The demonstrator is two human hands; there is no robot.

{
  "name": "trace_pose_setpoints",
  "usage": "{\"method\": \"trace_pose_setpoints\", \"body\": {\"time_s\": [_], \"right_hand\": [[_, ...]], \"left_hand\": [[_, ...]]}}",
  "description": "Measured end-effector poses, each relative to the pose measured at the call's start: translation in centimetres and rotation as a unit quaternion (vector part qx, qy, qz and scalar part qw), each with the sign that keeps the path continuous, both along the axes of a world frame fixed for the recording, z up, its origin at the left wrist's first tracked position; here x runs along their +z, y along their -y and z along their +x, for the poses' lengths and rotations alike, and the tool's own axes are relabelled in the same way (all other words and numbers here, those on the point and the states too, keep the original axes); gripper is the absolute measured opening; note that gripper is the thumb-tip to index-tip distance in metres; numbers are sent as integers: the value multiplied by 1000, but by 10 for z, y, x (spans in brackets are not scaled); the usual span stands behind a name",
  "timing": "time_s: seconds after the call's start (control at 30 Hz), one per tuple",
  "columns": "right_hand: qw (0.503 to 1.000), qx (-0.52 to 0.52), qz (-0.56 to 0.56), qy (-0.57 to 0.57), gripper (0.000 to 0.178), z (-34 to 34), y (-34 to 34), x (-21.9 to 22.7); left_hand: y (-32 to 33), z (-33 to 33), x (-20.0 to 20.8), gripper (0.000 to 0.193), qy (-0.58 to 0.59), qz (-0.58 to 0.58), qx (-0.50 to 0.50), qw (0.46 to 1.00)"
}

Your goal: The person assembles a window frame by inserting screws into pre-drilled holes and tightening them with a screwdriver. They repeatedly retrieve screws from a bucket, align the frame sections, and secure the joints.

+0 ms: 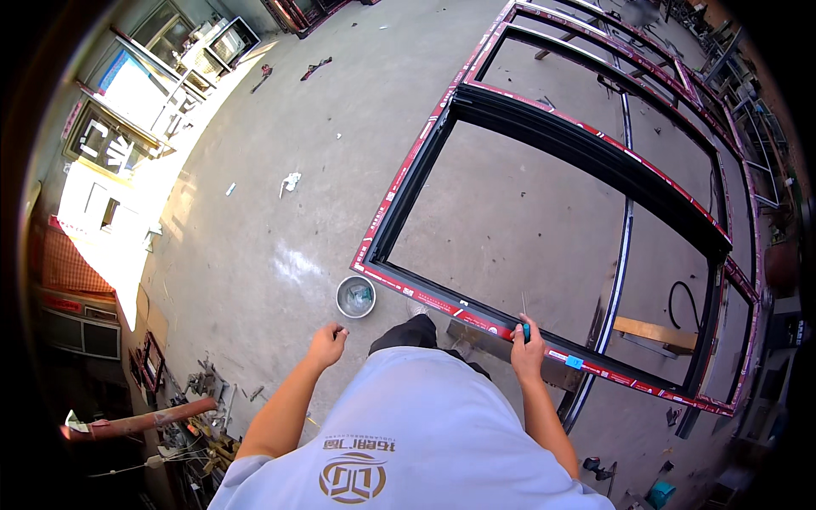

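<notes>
Right hand is closed in a fist around a slim screwdriver, its blue grip showing between the fingers and a thin metal shaft standing up from the knuckles. The fist sits right on the near rail of a big window frame, close to the middle of that rail. Left hand hangs free over the bare concrete floor, fingers curled loosely together with something small and dark pinched at the tips; what it is I cannot tell.

Just ahead of the left hand, near the frame's near-left corner, a round metal bowl sits on the floor, shiny-rimmed, with small bright bits inside.

The frame itself is dark, ribbed metal, rectangular, its outer faces wrapped in red protective tape with white print. A small blue tag lies on the near rail to the right of the fist. Under the frame's right part a pale wooden block props it, and a black cable loop lies on the concrete inside the opening.

Farther off, more taped frames lie stacked beyond the far rail. The floor is grey, smooth in patches, scuffed, with a scrap of white paper. At the left edge sunlight washes over leaning window units, and a rusty pipe lies among scrap metal.
</notes>
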State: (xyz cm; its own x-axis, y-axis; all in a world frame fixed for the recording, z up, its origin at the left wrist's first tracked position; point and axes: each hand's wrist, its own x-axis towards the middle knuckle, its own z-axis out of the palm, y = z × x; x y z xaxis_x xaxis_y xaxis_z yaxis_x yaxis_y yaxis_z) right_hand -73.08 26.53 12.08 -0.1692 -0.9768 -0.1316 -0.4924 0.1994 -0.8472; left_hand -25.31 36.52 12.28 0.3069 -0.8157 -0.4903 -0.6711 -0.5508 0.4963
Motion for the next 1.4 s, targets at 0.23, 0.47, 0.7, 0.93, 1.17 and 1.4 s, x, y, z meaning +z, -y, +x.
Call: {"method": "trace_pose_setpoints", "body": {"time_s": [0.23, 0.47, 0.7, 0.93, 1.17, 1.4], "right_hand": [[999, -25, -22, 14, 29, 5, -29, -4], [999, -42, 24, 3, 27, 29, -23, -6], [996, -81, 34, -21, 25, 90, 30, 10], [993, -30, -34, -112, 21, 182, 50, 17], [987, -20, -33, -154, 25, 199, 26, 33], [988, -98, -4, -122, 37, 133, -8, 28]], "left_hand": [[-2, -37, 31, 32, 50, 41, -118, 991], [52, -6, 29, 32, -3, -17, -132, 991], [125, 50, 28, 32, -78, -41, -120, 989], [198, 134, -35, 31, -86, -82, -128, 985], [268, 136, -26, 29, -173, -127, -87, 973], [259, 79, -25, 28, -169, -148, -120, 967]]}}
